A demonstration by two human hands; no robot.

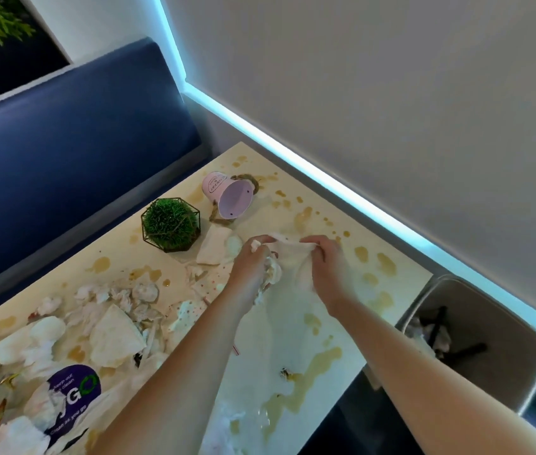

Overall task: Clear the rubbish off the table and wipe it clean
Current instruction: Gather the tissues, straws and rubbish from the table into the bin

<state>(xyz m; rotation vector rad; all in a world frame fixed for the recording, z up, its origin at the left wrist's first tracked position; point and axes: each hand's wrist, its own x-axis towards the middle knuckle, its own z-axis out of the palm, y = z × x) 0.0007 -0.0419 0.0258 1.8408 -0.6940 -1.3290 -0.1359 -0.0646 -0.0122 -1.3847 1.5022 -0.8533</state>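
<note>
Both hands meet at the middle of the frame over one thing: a thin, pale, translucent plastic bag [293, 274] that hangs from them down toward the lower middle. The left hand [253, 267] has its fingers curled round a crumpled white tissue wad [271, 274] at the bag's mouth, while the right hand [324, 261] pinches the bag's top edge and draws it sideways. That split looks deliberate: one hand holds the mouth wide so the other can stuff rubbish in.

Nearest the camera, at lower left, a heap of crumpled white napkins and wrappers [46, 349] lies on the cream table top [401, 277], with a purple printed wrapper [76, 389] among them. Most of the rubbish is therefore still uncollected, and I judge the task to be early. Brown liquid spills [312, 366] spread across the lower middle and speckle the surface toward the far corner, so wiping has not begun.

At right, just beside the table's edge, stands a grey open-topped bin [476, 346] with some waste already in it, within easy reach for dropping things.

Beyond the hands, a folded white napkin [214, 247] lies flat. Farther up, left of centre, sits a green moss ball in a black wire geometric frame [170, 224], and past it a small pink metal bucket with a rope handle [229, 198] lies tipped on its side. Both look like decor to keep, not bin.
</note>
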